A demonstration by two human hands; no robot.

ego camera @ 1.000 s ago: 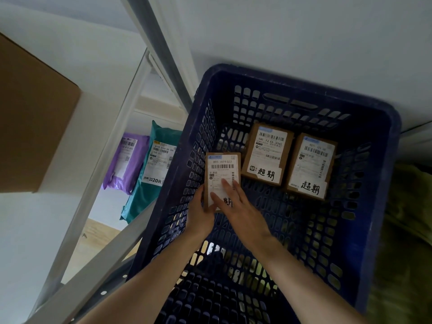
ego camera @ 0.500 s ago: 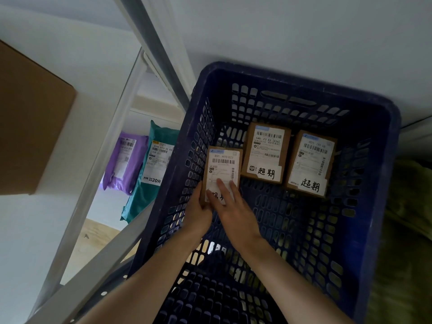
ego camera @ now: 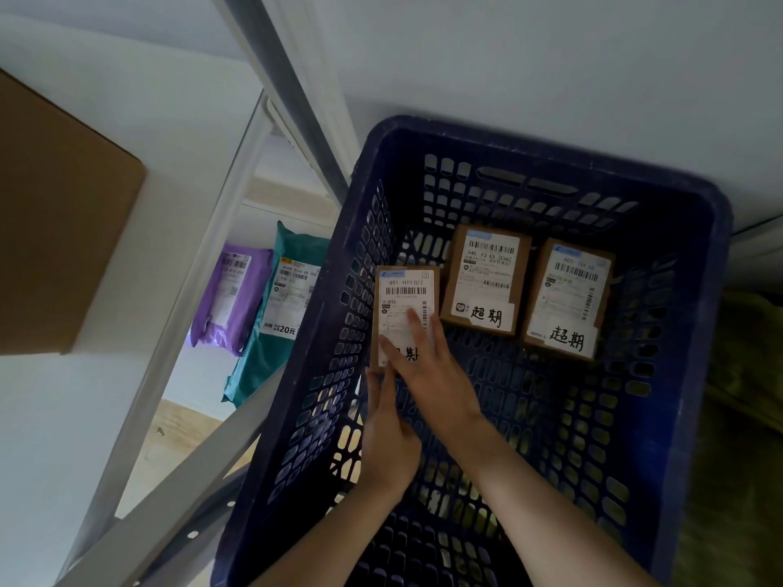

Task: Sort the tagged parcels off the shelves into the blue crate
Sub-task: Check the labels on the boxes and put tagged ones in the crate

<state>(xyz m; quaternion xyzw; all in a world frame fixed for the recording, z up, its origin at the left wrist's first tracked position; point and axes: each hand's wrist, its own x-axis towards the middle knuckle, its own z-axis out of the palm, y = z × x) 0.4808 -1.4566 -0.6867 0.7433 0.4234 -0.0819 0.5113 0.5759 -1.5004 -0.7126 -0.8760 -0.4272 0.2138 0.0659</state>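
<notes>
Right hand (ego camera: 432, 374) presses flat fingers on the parcel (ego camera: 406, 307); left hand (ego camera: 387, 434) lies straight-fingered against its lower edge. It has slid up beside two others (ego camera: 485, 279), mid-frame in the crate (ego camera: 699, 374), and looks delivered.

Three tagged parcels (ego camera: 404, 290) (ego camera: 483, 273) (ego camera: 565, 298), one blue crate (ego camera: 686, 374), two mailer bags (ego camera: 216, 324) (ego camera: 262, 358), one carton (ego camera: 59, 230).

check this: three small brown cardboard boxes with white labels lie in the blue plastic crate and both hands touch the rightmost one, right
One detail is wrong. In the head view, the left hand and right hand touch the leftmost small brown cardboard box, by the left wall of the blue plastic crate, not the rightmost. The rest holds.
</notes>
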